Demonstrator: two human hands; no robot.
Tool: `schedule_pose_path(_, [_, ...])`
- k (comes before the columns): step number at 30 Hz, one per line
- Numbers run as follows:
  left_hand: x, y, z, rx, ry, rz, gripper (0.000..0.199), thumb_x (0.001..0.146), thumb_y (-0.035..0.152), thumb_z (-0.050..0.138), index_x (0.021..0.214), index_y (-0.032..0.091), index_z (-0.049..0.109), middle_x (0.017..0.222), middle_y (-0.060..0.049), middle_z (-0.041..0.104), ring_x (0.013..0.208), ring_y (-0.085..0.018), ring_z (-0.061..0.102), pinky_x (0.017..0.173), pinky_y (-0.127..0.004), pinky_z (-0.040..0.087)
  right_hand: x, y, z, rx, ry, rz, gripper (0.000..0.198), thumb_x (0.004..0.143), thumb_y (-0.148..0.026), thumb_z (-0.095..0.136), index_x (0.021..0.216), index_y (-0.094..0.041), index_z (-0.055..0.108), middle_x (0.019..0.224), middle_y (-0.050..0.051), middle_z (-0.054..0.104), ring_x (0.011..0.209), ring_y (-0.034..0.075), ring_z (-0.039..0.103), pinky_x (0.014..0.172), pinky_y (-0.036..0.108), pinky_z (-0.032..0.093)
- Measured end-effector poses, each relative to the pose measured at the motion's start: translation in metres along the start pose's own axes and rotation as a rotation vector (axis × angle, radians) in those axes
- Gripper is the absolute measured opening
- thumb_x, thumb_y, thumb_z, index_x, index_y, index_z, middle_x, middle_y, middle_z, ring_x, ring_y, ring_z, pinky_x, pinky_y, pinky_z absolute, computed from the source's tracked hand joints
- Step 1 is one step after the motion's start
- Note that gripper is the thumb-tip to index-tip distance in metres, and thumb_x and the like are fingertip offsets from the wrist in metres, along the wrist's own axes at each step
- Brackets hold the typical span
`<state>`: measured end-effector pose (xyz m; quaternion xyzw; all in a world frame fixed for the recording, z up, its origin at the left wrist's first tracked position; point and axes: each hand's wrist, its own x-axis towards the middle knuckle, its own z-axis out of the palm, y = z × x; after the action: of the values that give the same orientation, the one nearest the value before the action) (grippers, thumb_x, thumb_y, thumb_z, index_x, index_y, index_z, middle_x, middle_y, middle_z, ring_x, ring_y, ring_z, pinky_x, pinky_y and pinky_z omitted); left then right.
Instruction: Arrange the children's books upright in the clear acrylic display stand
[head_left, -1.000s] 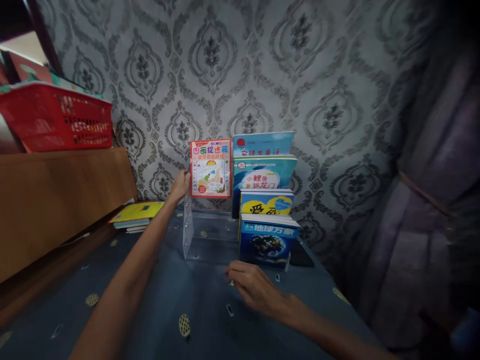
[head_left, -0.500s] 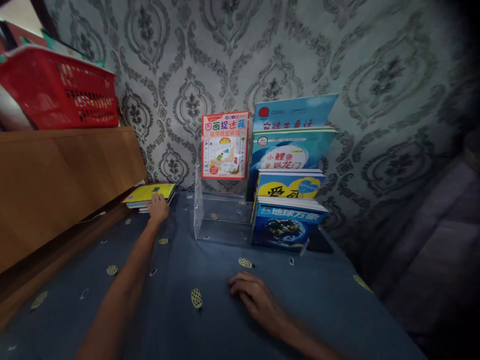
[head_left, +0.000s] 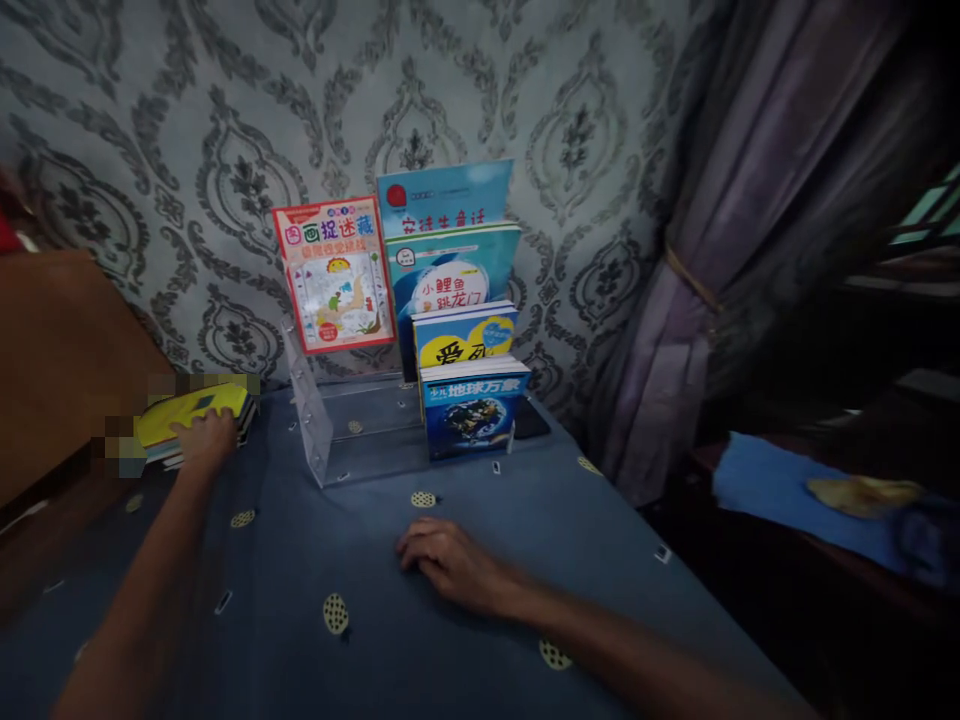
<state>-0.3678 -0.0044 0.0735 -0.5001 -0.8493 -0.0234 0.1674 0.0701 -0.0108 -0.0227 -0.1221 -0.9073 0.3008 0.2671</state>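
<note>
Dim light, dark right side, blurred edges

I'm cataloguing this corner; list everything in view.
Rack: one, clear, centre
Red book: one, red, upper rack
Other books: four+, mostly blue, rack's right
Book stack: one, yellow top, left
Surface: one, blue, under rack
Wallpaper: one, grey, behind
Curtain: one, purplish, right
Panel: one, brown, left
Flat object: one, black, beside rack
Cloth: one, blue, far right
Lump: one, yellowish, on cloth
Blurred object: one, red, upper left
Left hand: one, bare, on stack
Right hand: one, bare, before rack

Rack (head_left: 311, 422) opens front-left — blue books (head_left: 474, 422) block its right.
</note>
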Motion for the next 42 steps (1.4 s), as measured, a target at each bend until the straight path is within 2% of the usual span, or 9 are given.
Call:
schedule_pose_path(3, [0.000, 0.004, -0.006, 0.139, 0.008, -0.084, 0.042, 0.094, 0.015, 0.027, 0.111, 0.014, 0.065, 0.112, -0.017, 0.069, 0.108, -0.042, 0.062, 0.097, -0.070, 0.037, 0.000, 0.001, 0.000, 0.004, 0.003, -0.002, 0.028, 0.083, 0.002, 0.054, 0.086, -0.017, 0.074, 0.097, 0.008, 0.076, 0.095, 0.017, 0.072, 0.089, 0.029, 0.056])
schedule_pose_path(10, [-0.023, 0.002, -0.010, 0.174, 0.011, -0.025, 0.042, 0.095, 0.014, 0.029, 0.119, 0.010, 0.064, 0.122, -0.026, 0.063, 0.110, -0.039, 0.063, 0.096, -0.058, 0.042, -0.001, 0.009, 0.003, 0.032, 0.052, -0.052, 0.031, 0.082, 0.003, 0.052, 0.085, -0.019, 0.073, 0.094, 0.006, 0.076, 0.093, 0.018, 0.072, 0.085, 0.031, 0.057])
schedule_pose_path(17, [-0.059, -0.012, -0.005, 0.142, 0.040, 0.020, 0.037, 0.097, 0.013, 0.030, 0.119, 0.014, 0.060, 0.125, -0.022, 0.065, 0.123, -0.034, 0.058, 0.105, -0.053, 0.037, 0.000, 0.007, 0.002, 0.079, 0.053, -0.076, 0.032, 0.085, 0.003, 0.049, 0.085, -0.020, 0.072, 0.097, 0.007, 0.075, 0.094, 0.018, 0.072, 0.086, 0.032, 0.056])
schedule_pose_path(22, [-0.077, -0.021, -0.010, 0.143, 0.064, 0.043, 0.033, 0.100, 0.024, 0.032, 0.114, 0.017, 0.061, 0.118, -0.018, 0.069, 0.116, -0.033, 0.061, 0.107, -0.051, 0.035, 0.000, 0.009, 0.003, 0.071, 0.053, -0.090, 0.031, 0.085, 0.001, 0.049, 0.085, -0.019, 0.072, 0.096, 0.007, 0.075, 0.094, 0.019, 0.072, 0.086, 0.033, 0.057])
schedule_pose_path(26, [-0.090, -0.026, -0.012, 0.143, 0.111, 0.097, 0.034, 0.099, 0.034, 0.037, 0.115, 0.016, 0.061, 0.117, -0.018, 0.069, 0.115, -0.033, 0.060, 0.104, -0.046, 0.039, 0.000, 0.007, 0.003, 0.069, 0.063, -0.089, 0.031, 0.085, 0.002, 0.048, 0.085, -0.018, 0.072, 0.096, 0.008, 0.075, 0.093, 0.019, 0.072, 0.087, 0.034, 0.057])
schedule_pose_path(30, [-0.104, -0.030, -0.002, 0.093, 0.142, 0.129, 0.051, 0.092, 0.035, 0.046, 0.136, 0.011, 0.052, 0.136, -0.023, 0.060, 0.129, -0.036, 0.053, 0.107, -0.049, 0.039, 0.001, 0.003, 0.002, 0.039, 0.051, -0.076, 0.031, 0.084, 0.004, 0.050, 0.085, -0.018, 0.073, 0.096, 0.008, 0.075, 0.094, 0.019, 0.071, 0.088, 0.033, 0.056])
schedule_pose_path(32, [-0.111, -0.032, 0.007, 0.088, 0.100, 0.103, 0.054, 0.094, 0.030, 0.039, 0.144, 0.012, 0.048, 0.151, -0.023, 0.049, 0.141, -0.036, 0.045, 0.110, -0.052, 0.039, 0.001, 0.002, 0.003, 0.024, 0.045, -0.067, 0.029, 0.083, 0.004, 0.053, 0.085, -0.017, 0.073, 0.095, 0.007, 0.075, 0.095, 0.019, 0.071, 0.089, 0.032, 0.056])
schedule_pose_path(35, [-0.121, -0.037, 0.021, 0.065, 0.006, 0.062, 0.054, 0.098, 0.028, 0.027, 0.146, 0.016, 0.051, 0.153, -0.019, 0.051, 0.144, -0.035, 0.045, 0.109, -0.056, 0.041, 0.001, 0.001, 0.003, -0.002, 0.045, -0.060, 0.028, 0.082, 0.005, 0.055, 0.085, -0.016, 0.074, 0.095, 0.007, 0.075, 0.096, 0.018, 0.071, 0.091, 0.031, 0.055])
schedule_pose_path(42, [-0.155, -0.062, 0.040, -0.060, 0.006, 0.181, 0.060, 0.096, 0.034, 0.026, 0.144, 0.016, 0.058, 0.146, -0.017, 0.060, 0.137, -0.036, 0.054, 0.109, -0.054, 0.049, 0.001, 0.003, 0.001, -0.029, 0.008, -0.063, 0.028, 0.083, 0.003, 0.055, 0.087, -0.017, 0.074, 0.097, 0.006, 0.075, 0.096, 0.017, 0.071, 0.093, 0.028, 0.054])
